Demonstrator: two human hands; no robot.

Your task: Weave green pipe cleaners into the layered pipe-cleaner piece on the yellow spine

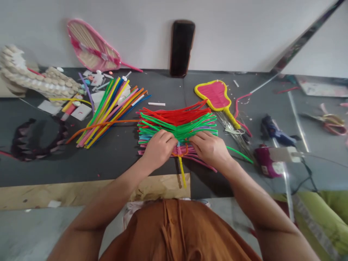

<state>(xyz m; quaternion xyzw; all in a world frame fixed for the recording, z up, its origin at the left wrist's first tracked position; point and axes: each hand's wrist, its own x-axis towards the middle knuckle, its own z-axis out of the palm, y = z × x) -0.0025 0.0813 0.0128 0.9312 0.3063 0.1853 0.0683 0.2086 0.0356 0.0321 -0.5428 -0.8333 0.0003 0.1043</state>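
A flat bundle of pipe cleaners [178,125] lies on the dark mat, red at the far side, then green, blue and pink toward me, crossed by a yellow stem [182,172] that sticks out toward me. My left hand [159,148] and my right hand [210,148] both rest on the near part of the bundle, fingers curled and pinching strands at its middle. An orange strand [181,155] loops between the two hands.
A loose pile of coloured pipe cleaners [111,108] lies to the left. A pink-and-yellow paddle shape [216,95], glue guns [274,132], scissors [330,121], a black phone [182,47] against the wall and a pink fan [92,47] surround the work.
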